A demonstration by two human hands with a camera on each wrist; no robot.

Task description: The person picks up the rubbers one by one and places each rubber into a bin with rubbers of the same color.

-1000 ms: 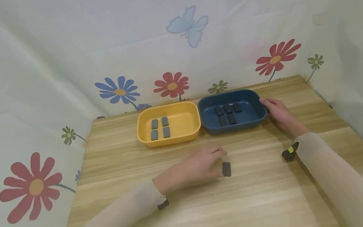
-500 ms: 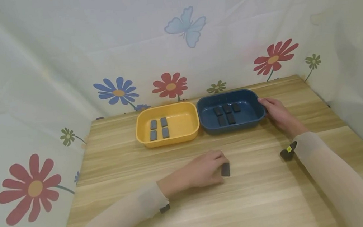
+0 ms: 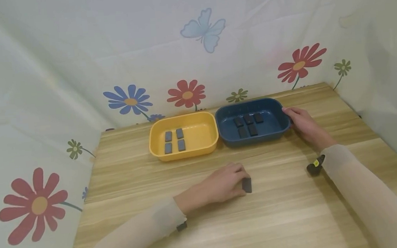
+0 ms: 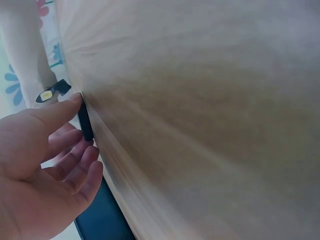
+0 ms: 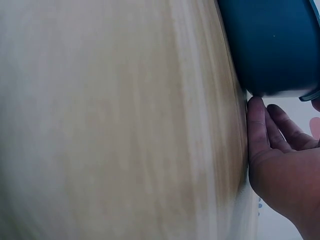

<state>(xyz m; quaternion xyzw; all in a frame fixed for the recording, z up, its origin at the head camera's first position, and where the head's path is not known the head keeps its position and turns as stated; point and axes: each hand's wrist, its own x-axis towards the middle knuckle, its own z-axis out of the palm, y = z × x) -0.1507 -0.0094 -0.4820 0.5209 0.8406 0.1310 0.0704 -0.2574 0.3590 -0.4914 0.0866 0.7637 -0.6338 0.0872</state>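
Note:
My left hand (image 3: 221, 185) is over the middle of the table, pinching a small dark rectangular block (image 3: 247, 185). In the left wrist view, the thumb is at one end of this block (image 4: 85, 122) and fingertips are at the other. My right hand (image 3: 305, 126) touches the right end of the blue bin (image 3: 256, 139); in the right wrist view, its fairly straight fingers (image 5: 257, 122) lie against the bin's outer wall. Inside the blue bin are several black blocks (image 3: 252, 130). The yellow bin (image 3: 187, 154) beside it holds several grey blocks (image 3: 181, 145).
Both bins stand side by side near the back of the wooden table (image 3: 250, 229). Behind them hangs a pale cloth wall (image 3: 256, 56) with printed flowers and a butterfly. A black wrist camera (image 3: 315, 167) shows on the right sleeve.
My left hand, blurred a second ago, has come to the dark block and taken it between thumb and fingers. The right hand stays at the blue bin.

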